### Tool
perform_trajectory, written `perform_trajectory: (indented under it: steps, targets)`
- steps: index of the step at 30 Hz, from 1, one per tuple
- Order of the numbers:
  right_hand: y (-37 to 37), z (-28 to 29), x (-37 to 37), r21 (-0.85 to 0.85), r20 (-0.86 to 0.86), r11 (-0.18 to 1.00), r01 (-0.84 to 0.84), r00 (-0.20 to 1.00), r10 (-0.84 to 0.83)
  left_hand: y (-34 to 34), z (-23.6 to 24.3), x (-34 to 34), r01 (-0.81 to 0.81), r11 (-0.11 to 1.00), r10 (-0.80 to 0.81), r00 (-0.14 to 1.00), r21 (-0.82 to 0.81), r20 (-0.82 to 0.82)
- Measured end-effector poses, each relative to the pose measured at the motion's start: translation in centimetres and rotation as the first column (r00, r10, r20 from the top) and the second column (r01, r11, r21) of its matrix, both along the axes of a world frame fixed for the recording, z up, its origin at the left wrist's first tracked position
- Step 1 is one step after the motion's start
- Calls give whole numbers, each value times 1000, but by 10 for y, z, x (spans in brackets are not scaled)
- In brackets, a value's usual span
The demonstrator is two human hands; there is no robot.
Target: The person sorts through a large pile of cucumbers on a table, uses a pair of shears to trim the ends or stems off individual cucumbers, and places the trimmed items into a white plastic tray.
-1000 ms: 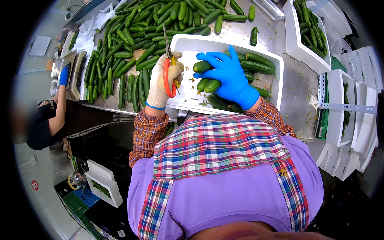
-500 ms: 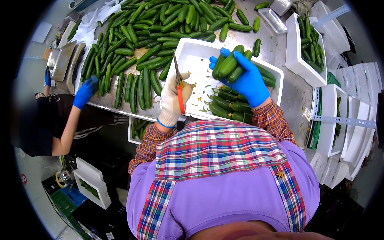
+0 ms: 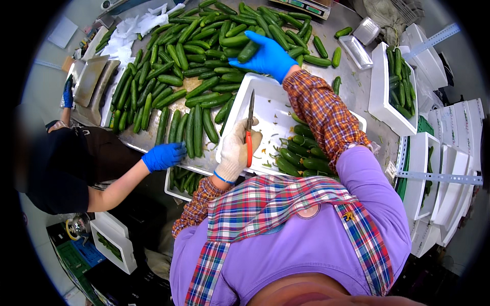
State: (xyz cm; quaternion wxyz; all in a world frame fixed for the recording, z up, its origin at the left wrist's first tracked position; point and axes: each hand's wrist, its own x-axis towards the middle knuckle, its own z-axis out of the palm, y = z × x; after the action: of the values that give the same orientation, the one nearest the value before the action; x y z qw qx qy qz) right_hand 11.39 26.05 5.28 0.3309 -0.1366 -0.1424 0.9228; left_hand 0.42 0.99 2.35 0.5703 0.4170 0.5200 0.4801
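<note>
My left hand (image 3: 236,145), in a cream glove, grips orange-handled scissors (image 3: 249,145) with the blades pointing up, over the near left of a white tub (image 3: 265,97). Several cucumbers (image 3: 301,158), stray trimmings and yellow blossom bits lie in the tub. My right hand (image 3: 270,58), in a blue glove, reaches across to the back pile (image 3: 173,69) with cucumbers (image 3: 249,50) in its fingers, just beyond the tub's back rim; my forearm hides part of the tub.
At left a co-worker's blue-gloved hand (image 3: 164,156) is at cucumbers along the table's front edge, another hand (image 3: 67,92) by metal trays (image 3: 89,86). Right stand a foam box of cucumbers (image 3: 380,102) and stacked boxes (image 3: 457,127). A lower crate (image 3: 176,191) holds cucumbers.
My right hand has lifted cucumbers from the tub and moved forward-left to the pile. The scissors stay in my left hand. The co-worker's arm has moved right toward the table's front edge.
</note>
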Motion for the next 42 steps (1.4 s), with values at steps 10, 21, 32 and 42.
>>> perform_trajectory:
  steps: [10, 21, 32, 42]
  targets:
    - [13, -13, 9, 16, -349, 992, -125, 929, 122, 2, 7, 1, 6, 1000, -6, 998, -5, -67]
    - [-232, -6, 183, 598, 264, 176, -782, -15, -964, 13, -3, -2, 36, 998, -35, 999, 42, -27]
    - [-268, -50, 204, 616, 291, 333, -714, -187, -938, 18, -2, 2, 17, 999, -17, 1000, 36, -18]
    - [-264, -58, 205, 648, 255, 309, -697, -184, -949, 23, -17, 1, 52, 992, -28, 978, 113, -205]
